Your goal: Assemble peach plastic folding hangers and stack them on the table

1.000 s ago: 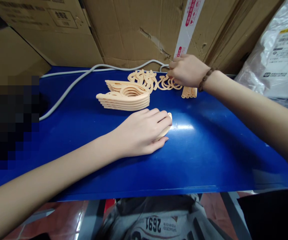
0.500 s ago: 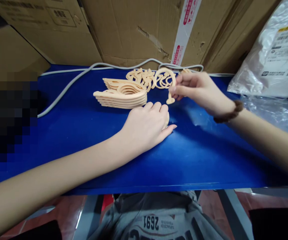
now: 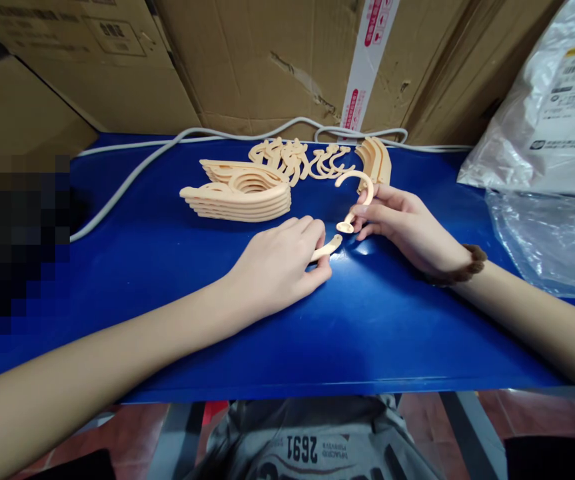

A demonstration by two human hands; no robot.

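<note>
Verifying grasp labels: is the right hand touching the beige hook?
Touching. The head view shows it: the right hand has thumb and fingers pinched on the beige hook, above its oval base.

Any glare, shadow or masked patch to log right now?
Head view: glare on the blue tabletop between the left hand and right hand; head view: soft shadow beside the right forearm; head view: coarse pixel blocks mask part of the left side.

You seem to be in a workshop: cardboard boxes (image 3: 232,73) line the far side of your blue table (image 3: 392,327), a labelled plastic bag (image 3: 527,130) sits far right, and matching cream parts (image 3: 240,202) lie stacked.
</note>
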